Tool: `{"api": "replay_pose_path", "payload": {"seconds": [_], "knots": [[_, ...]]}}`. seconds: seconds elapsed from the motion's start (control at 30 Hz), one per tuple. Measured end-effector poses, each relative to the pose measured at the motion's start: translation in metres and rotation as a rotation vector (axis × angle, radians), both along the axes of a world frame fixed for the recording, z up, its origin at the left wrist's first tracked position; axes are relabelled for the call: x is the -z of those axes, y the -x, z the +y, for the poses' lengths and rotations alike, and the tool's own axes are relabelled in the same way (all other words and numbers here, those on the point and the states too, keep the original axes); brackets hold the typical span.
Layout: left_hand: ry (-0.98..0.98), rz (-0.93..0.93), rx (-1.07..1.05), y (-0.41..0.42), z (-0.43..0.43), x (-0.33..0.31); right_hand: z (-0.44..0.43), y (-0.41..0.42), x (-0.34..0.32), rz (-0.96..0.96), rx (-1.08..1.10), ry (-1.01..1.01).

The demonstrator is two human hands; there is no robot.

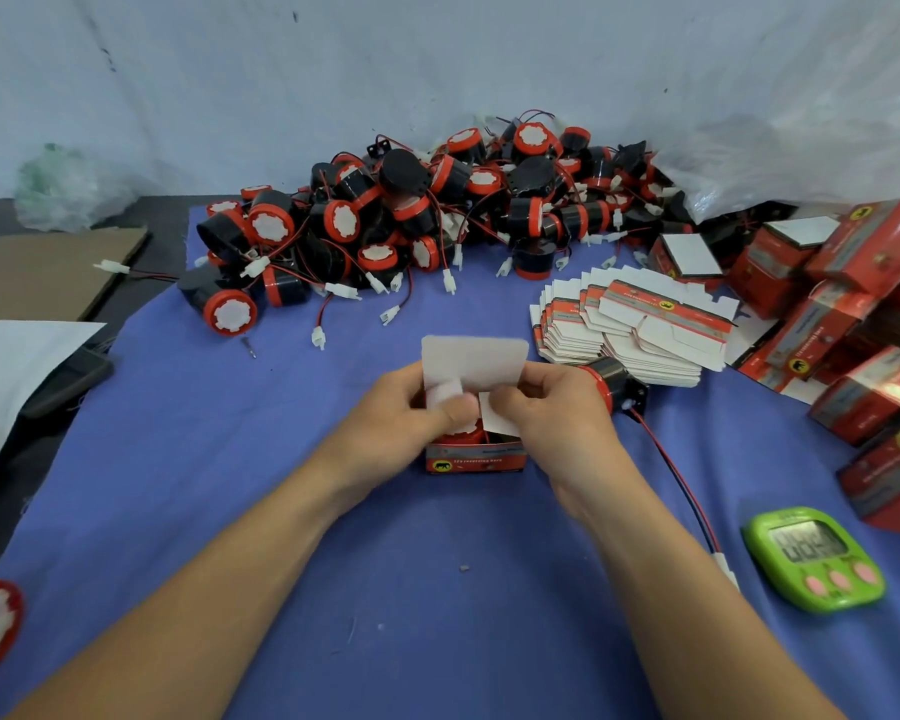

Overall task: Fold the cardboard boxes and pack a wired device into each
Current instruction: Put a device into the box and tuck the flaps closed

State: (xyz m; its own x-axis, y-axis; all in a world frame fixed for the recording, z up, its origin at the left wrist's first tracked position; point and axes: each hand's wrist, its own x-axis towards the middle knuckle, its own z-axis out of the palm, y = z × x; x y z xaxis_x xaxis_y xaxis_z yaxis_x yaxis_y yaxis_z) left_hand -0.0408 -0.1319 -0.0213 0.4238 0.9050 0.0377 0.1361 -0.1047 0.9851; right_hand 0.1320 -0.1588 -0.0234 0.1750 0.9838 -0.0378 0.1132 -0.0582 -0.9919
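My left hand (406,413) and right hand (552,407) meet over the desk (437,589), fingers clamped on the white flaps of an open red box (476,458); I note a wired device (461,439) seated inside.

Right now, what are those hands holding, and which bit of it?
The red box, by its top flaps: the left hand presses the left flap down, the right hand pinches the right one.
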Motion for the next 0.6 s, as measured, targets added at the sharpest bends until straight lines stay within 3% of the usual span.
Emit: {"api": "replay_pose_path", "payload": {"seconds": [0.07, 0.27, 0.43, 0.53, 0.6], "knots": [[-0.066, 0.082, -0.108, -0.007, -0.002, 0.003, -0.002, -0.001, -0.001, -0.02, -0.02, -0.017], [0.032, -0.051, -0.157, -0.012, -0.003, 0.001, -0.002, -0.004, 0.0, 0.015, -0.081, -0.013], [0.064, -0.075, -0.197, -0.019, -0.006, -0.002, -0.005, -0.014, -0.001, 0.277, -0.178, -0.017], [0.01, -0.102, -0.18, -0.019, -0.007, -0.001, -0.006, -0.017, -0.004, 0.171, -0.16, -0.082], [-0.127, -0.079, -0.182, -0.017, -0.009, 0.001, -0.006, -0.017, -0.006, 0.099, -0.112, -0.105]]}}
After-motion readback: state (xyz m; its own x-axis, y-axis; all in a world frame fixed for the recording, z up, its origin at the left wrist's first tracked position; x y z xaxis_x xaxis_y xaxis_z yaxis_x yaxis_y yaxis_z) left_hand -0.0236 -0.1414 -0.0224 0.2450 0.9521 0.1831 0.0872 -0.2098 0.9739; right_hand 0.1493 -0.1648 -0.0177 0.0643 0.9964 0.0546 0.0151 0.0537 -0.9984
